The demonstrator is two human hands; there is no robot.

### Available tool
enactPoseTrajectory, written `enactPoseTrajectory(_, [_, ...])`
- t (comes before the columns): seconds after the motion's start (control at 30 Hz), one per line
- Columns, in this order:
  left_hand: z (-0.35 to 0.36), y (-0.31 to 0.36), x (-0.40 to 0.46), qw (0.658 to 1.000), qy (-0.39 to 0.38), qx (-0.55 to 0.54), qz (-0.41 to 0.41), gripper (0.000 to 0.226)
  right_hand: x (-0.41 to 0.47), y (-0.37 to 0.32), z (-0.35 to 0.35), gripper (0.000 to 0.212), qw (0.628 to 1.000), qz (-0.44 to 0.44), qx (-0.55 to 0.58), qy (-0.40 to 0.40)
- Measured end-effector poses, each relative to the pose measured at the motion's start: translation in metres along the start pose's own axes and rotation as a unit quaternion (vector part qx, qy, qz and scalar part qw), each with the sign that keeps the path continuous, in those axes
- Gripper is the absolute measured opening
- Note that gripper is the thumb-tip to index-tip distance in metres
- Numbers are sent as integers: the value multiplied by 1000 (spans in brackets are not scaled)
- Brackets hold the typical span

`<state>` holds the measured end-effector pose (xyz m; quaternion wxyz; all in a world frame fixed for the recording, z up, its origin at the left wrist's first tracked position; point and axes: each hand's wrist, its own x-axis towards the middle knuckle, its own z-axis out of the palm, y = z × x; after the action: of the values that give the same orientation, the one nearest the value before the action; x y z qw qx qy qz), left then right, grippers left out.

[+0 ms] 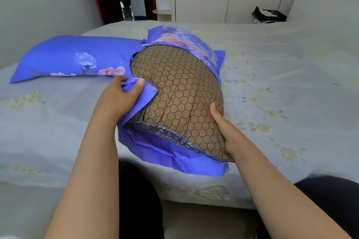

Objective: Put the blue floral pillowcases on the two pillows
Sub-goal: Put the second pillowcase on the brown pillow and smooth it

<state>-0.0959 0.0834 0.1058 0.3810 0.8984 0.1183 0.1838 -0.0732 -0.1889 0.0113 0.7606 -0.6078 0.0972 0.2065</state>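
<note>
A brown pillow (180, 93) with a honeycomb pattern lies on the bed, its far end inside a blue floral pillowcase (174, 153) whose open edge is bunched around it. My left hand (120, 95) pinches a flap of that pillowcase at the pillow's left side. My right hand (225, 128) grips the pillow's near right edge, thumb on top. A second pillow (73, 58), fully covered in a blue floral case, lies flat to the left.
The bed (281, 75) has a pale grey cover with faint yellow flowers. A black bag (269, 14) sits at its far right by the headboard. A white wardrobe and a doorway stand behind. My dark-clad knees are at the bed's near edge.
</note>
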Motion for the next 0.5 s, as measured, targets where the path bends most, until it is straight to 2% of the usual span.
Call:
enactPoseTrajectory(0.07, [8, -6, -1, 1000, -7, -6, 3, 62, -5, -1, 5, 67, 1000, -14, -12, -14])
enactPoseTrajectory(0.17, [30, -9, -8, 996, 38, -84, 20, 35, -7, -11, 9, 48, 981, -144, -98, 81])
enactPoseTrajectory(0.27, [53, 7, -29, 974, 101, -178, 97, 35, -23, -40, -1, 39, 922, -267, -198, 199])
enactPoseTrajectory(0.37, [77, 24, -62, 957, 101, -227, 153, 46, -60, -75, -19, 43, 842, -388, -232, 296])
enactPoseTrajectory(0.43, [101, 21, -81, 956, 69, -211, 192, 31, -80, -89, -39, 47, 806, -396, -293, 327])
enactPoseTrajectory(0.47, [112, 15, -88, 961, 46, -185, 198, 23, -86, -92, -51, 53, 799, -353, -356, 334])
enactPoseTrajectory(0.5, [122, 8, -93, 971, 18, -148, 188, 18, -93, -93, -64, 65, 790, -274, -437, 331])
